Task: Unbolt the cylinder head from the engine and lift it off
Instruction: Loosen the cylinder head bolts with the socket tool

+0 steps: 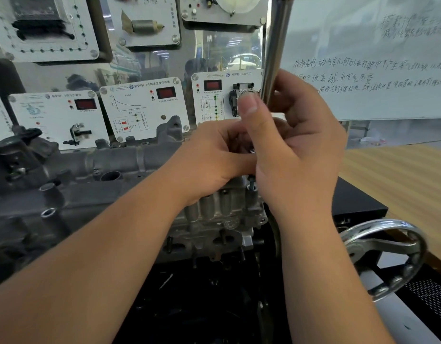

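Your forearms fill the foreground; your left hand (214, 155) and right hand (296, 145) curl together round a small tool (mostly hidden) above a bolt (251, 182) at the cylinder head (140, 157)'s right end, still seated on the engine (214, 227); next, I judge, back that bolt out squarely; panel (224, 95) labels and whiteboard (363, 70) handwriting are Chinese, too blurred to read.

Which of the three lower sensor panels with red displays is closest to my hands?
The rightmost panel, the one carrying the throttle body; the right hand's thumb overlaps it.
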`<state>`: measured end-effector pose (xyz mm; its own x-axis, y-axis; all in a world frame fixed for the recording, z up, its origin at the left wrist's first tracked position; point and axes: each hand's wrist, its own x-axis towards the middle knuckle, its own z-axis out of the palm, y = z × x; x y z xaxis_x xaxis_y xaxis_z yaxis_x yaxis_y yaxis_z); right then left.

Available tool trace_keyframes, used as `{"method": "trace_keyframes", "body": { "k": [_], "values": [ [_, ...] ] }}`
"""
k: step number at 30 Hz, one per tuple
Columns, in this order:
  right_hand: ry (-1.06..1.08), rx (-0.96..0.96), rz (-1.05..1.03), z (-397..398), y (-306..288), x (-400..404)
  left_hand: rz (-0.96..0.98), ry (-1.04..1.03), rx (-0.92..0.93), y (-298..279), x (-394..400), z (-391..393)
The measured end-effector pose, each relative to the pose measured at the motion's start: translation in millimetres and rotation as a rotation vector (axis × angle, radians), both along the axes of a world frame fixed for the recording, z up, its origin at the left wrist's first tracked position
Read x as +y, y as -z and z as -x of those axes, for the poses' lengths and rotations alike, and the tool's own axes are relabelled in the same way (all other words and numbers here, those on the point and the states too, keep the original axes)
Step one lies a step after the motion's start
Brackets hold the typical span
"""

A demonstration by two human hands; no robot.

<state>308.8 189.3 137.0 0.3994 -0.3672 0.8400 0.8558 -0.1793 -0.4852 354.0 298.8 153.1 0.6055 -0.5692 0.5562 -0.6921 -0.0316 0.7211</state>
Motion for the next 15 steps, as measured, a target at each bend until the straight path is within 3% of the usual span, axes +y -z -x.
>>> {"method": "trace_keyframes", "body": {
  "k": [4,9,15],
  "values": [
    [0.048,0.0,-0.045,-1,2,-2,0.001,0.011,0.001,3,2,-1],
    [-0.086,0.017,-0.092,-1,0,-10,0.011,0.072,0.124,4,4,-4],
    [-0.034,0.019,0.005,-2,0,-1,0.0,-0.009,0.01,1,0,-3]
  ]
}}
